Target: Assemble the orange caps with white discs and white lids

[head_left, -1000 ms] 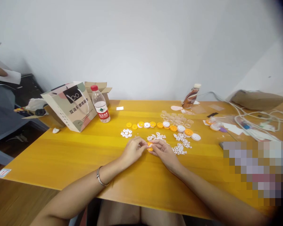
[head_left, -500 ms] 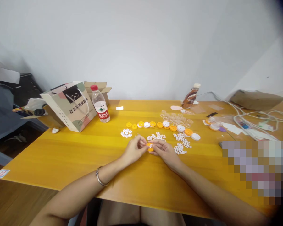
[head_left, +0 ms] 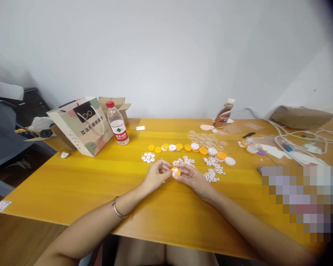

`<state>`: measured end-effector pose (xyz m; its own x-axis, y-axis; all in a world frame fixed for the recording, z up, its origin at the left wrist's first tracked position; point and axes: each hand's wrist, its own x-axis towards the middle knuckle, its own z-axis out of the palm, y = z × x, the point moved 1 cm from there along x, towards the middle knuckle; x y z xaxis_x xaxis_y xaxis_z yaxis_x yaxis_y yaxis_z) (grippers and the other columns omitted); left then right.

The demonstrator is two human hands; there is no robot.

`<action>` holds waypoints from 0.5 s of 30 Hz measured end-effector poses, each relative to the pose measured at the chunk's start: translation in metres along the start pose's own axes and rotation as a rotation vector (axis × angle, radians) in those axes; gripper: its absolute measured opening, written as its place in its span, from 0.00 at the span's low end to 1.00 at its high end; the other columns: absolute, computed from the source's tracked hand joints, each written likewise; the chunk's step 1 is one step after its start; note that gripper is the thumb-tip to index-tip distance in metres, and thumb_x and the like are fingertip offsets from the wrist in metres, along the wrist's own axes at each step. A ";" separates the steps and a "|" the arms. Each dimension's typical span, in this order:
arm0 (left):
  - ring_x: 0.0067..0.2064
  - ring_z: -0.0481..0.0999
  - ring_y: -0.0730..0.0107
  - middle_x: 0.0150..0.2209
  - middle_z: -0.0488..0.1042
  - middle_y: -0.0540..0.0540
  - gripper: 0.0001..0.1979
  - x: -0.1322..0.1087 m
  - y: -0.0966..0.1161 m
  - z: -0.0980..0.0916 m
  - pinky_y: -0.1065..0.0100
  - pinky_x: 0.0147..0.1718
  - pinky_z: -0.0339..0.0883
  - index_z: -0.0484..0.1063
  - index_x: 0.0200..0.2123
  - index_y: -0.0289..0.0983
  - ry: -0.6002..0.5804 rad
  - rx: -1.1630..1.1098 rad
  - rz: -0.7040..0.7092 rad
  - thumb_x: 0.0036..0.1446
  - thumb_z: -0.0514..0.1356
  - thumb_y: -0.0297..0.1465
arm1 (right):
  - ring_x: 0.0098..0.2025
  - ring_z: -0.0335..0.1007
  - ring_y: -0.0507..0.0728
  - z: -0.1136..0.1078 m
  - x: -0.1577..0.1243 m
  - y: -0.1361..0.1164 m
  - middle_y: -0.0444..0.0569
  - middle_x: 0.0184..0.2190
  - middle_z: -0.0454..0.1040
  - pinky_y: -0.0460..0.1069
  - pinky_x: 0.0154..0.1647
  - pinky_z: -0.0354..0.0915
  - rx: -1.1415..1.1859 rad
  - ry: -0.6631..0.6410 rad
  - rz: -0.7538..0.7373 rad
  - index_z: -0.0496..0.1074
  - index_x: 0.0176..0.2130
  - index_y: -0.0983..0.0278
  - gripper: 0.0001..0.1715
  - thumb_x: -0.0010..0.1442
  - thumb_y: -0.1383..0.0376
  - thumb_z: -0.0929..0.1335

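Observation:
Between my two hands is a small round orange disc with a white piece on its face. My left hand pinches its left edge, and my right hand grips it from the right, thumb in front. Just behind my hands lie white openwork plastic pieces, with more of these cut-out pieces to the right. A cluster of small white round parts sits beyond my left hand. Farther back runs a row of orange and white discs, some of them stacked.
Clear plastic cups stand behind the discs. A water bottle and paper bag are at left, a brown drink bottle at back right. White cables and a brown package occupy the right side of the table.
The orange disc has tilted so its face with the white piece shows more. My fingers have shifted slightly around it; the things on the table have stayed in place.

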<state>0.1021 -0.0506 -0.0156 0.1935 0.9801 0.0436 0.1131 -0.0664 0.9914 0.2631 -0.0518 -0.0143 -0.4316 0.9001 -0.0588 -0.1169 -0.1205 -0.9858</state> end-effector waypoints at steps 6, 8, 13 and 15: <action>0.28 0.71 0.77 0.26 0.68 0.50 0.09 -0.002 -0.003 0.001 0.77 0.25 0.62 0.63 0.34 0.33 -0.057 0.077 0.095 0.50 0.59 0.30 | 0.32 0.72 0.52 -0.003 0.001 0.004 0.44 0.29 0.74 0.51 0.41 0.66 0.045 0.080 0.070 0.67 0.35 0.63 0.17 0.44 0.61 0.72; 0.28 0.70 0.76 0.29 0.69 0.49 0.09 -0.004 0.000 -0.001 0.76 0.26 0.63 0.64 0.36 0.34 -0.059 0.186 0.172 0.51 0.58 0.31 | 0.31 0.71 0.51 -0.004 0.001 0.004 0.44 0.28 0.74 0.50 0.39 0.66 0.015 0.068 0.077 0.68 0.34 0.64 0.16 0.44 0.61 0.72; 0.35 0.70 0.72 0.34 0.70 0.46 0.07 -0.009 0.017 -0.009 0.71 0.35 0.63 0.68 0.37 0.36 -0.190 0.539 0.464 0.55 0.54 0.31 | 0.28 0.69 0.50 -0.002 -0.002 -0.001 0.45 0.28 0.73 0.48 0.35 0.66 -0.084 0.018 0.095 0.68 0.33 0.64 0.18 0.43 0.58 0.72; 0.35 0.69 0.71 0.33 0.70 0.46 0.07 -0.009 0.021 -0.012 0.71 0.36 0.62 0.69 0.36 0.36 -0.259 0.642 0.513 0.57 0.53 0.31 | 0.27 0.69 0.50 0.000 -0.004 -0.002 0.43 0.26 0.73 0.49 0.35 0.65 -0.112 0.007 0.096 0.66 0.35 0.63 0.19 0.43 0.58 0.72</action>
<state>0.0914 -0.0589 0.0063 0.5787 0.7318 0.3599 0.4654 -0.6587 0.5912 0.2653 -0.0553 -0.0120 -0.4299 0.8895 -0.1547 0.0257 -0.1592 -0.9869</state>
